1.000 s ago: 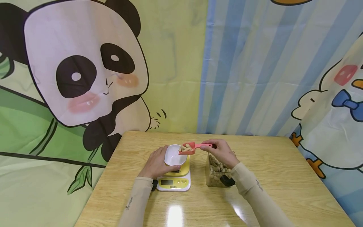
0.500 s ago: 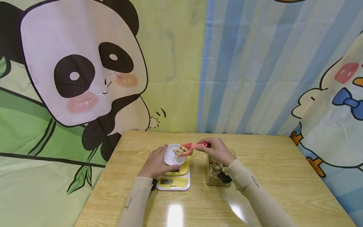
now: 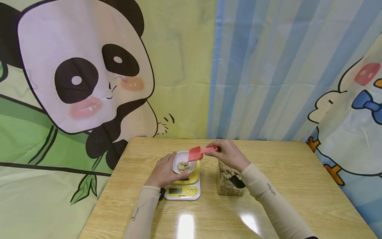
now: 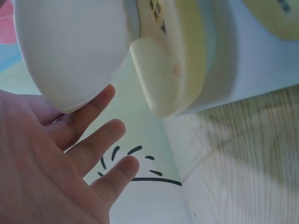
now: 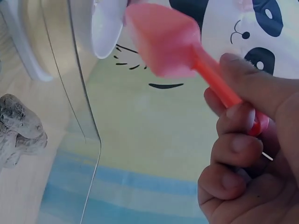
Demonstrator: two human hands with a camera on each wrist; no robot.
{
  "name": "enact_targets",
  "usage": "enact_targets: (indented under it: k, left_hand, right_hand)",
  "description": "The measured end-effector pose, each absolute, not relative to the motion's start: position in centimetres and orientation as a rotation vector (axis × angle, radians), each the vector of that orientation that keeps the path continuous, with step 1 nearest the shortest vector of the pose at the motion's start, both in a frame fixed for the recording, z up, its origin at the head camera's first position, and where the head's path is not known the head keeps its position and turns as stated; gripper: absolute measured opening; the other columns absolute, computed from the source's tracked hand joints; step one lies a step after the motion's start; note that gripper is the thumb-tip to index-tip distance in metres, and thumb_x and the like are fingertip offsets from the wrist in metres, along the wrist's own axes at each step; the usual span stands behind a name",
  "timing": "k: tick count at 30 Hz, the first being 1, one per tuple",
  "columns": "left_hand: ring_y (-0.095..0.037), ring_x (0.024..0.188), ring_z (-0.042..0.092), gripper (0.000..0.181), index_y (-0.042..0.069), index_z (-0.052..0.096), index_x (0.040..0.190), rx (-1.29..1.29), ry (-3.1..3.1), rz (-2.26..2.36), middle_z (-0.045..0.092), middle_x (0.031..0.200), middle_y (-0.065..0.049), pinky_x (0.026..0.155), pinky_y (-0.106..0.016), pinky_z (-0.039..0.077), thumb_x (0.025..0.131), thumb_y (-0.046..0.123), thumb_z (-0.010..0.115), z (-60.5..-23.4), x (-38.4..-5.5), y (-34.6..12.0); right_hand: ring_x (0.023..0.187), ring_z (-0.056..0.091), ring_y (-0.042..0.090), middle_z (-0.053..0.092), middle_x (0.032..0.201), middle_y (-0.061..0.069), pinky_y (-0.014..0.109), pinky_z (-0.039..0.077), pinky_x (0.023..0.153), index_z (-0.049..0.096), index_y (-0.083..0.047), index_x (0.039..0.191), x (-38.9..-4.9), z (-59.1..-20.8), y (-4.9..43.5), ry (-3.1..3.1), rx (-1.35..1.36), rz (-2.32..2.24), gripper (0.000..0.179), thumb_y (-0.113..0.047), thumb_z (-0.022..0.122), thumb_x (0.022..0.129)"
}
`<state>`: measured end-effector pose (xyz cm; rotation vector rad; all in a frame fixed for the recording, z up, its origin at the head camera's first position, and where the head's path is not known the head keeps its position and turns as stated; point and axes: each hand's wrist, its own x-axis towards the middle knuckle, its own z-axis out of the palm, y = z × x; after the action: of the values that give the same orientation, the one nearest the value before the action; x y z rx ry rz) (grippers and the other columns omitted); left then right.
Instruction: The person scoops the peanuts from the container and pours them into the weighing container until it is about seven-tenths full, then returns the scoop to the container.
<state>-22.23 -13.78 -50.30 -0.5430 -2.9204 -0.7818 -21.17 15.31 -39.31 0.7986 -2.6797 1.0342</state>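
My left hand (image 3: pixel 164 171) holds a small white bowl (image 3: pixel 179 157) over the yellow plate of a kitchen scale (image 3: pixel 182 196), thumb on the near side and fingers at the far side. In the left wrist view the fingertips (image 4: pixel 108 93) lie at the bowl's outer wall. Several peanuts in their shells (image 3: pixel 183 167) lie inside the bowl. My right hand (image 3: pixel 229 154) pinches the handle of a red scoop (image 3: pixel 195 153) between thumb and curled fingers. The scoop is tilted at the bowl's right rim, and no peanuts show in it.
A clear box (image 3: pixel 219 186) of peanuts stands right of the scale, under my right forearm. Small black wrist cameras (image 3: pixel 237 181) sit under the wrists. Behind the wooden table (image 3: pixel 283 186) hangs a cartoon-printed curtain (image 3: pixel 182 109).
The scoop has moved left over the bowl and tipped, and its peanuts have dropped into the bowl. My left hand has stayed on the bowl.
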Motion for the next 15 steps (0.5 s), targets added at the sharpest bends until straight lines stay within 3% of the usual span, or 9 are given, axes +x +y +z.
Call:
enact_targets:
  k: [6, 15]
  left_hand:
    - [-0.024, 0.122, 0.053, 0.114, 0.009, 0.038, 0.155, -0.551, -2.925, -0.776, 0.056, 0.137, -0.009, 0.117, -0.047, 0.030, 0.070, 0.073, 0.079, -50.5, -22.3, -13.7]
    - [-0.028, 0.124, 0.053, 0.117, 0.006, 0.039, 0.154, -0.579, -2.883, -0.732, 0.056, 0.138, -0.012, 0.114, -0.049, 0.033, 0.069, 0.080, 0.073, -50.5, -22.3, -13.9]
  right_hand:
    - [0.062, 0.052, 0.010, 0.064, 0.079, -0.011, 0.027, 0.046, 0.056, 0.077, -0.023, 0.101, -20.8, -39.3, 16.3, -2.655, 0.828, 1.051, 0.011, -0.032, 0.073, 0.095]
    - [0.062, 0.050, 0.012, 0.063, 0.080, -0.010, 0.026, 0.043, 0.054, 0.077, -0.025, 0.110, -20.0, -39.0, 19.9, -2.601, 0.764, 1.089, 0.022, -0.038, 0.073, 0.093]
